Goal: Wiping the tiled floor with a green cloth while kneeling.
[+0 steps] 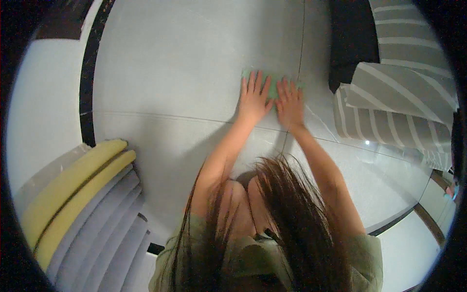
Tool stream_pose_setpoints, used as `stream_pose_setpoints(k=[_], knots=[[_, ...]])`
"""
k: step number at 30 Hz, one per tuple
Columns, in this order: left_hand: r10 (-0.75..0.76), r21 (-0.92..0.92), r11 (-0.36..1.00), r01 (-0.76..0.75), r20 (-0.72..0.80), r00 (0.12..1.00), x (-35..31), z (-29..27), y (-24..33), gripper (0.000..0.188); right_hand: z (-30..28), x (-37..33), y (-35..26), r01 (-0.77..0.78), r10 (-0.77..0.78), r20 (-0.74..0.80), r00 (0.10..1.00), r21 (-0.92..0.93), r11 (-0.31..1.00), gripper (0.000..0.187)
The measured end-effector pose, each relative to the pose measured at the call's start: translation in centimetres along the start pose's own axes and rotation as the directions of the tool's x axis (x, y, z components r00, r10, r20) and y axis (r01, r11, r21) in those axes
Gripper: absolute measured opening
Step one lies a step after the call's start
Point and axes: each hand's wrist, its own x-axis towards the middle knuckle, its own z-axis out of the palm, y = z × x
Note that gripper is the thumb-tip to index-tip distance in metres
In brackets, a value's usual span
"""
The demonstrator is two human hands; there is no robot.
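A green cloth (273,90) lies flat on the pale grey tiled floor (194,63). My left hand (254,101) presses down on its left part, fingers spread and pointing away from me. Beside it, my right hand (290,104) rests on the cloth's right part, fingers stretched out too. The two thumbs nearly meet over the cloth. Most of the cloth is hidden under my palms and fingers; its far left corner and the strip between the hands show.
Striped grey-and-white fabric (399,102) hangs down to the right, next to a black block-like base (352,44). On the left stand yellow padded panels (82,185) and grey ribbed ones (104,228), near a white wall (46,97) with a black skirting (89,87).
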Motion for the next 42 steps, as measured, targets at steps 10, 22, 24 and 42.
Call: stream_pose_setpoints(k=[10, 22, 24, 42], knots=[[-0.254, 0.055, 0.967, 0.250, 0.070, 0.965, -17.5, -4.0, -4.2, 0.074, -1.5, -4.7, -13.0, 0.263, -0.288, 0.080, 0.954, 0.232, 0.937, 0.055], [-0.197, 0.189, 0.952, 0.241, -0.224, 0.954, 3.1, -4.9, -19.7, 0.063, 2.0, 19.1, -15.6, 0.157, -0.129, -0.237, 0.963, 0.103, 0.982, 0.049], [-0.206, 0.184, 0.948, 0.261, -0.272, 0.940, 3.5, -5.0, -19.9, 0.062, 2.1, 19.4, -16.0, 0.143, -0.124, -0.237, 0.964, 0.065, 0.988, 0.049], [-0.818, 0.061, 0.554, 0.831, -0.150, 0.556, -34.2, -3.9, -8.4, 0.073, 1.3, -6.0, -29.9, 0.650, -0.746, 0.064, 0.663, 0.445, 0.616, 0.063]])
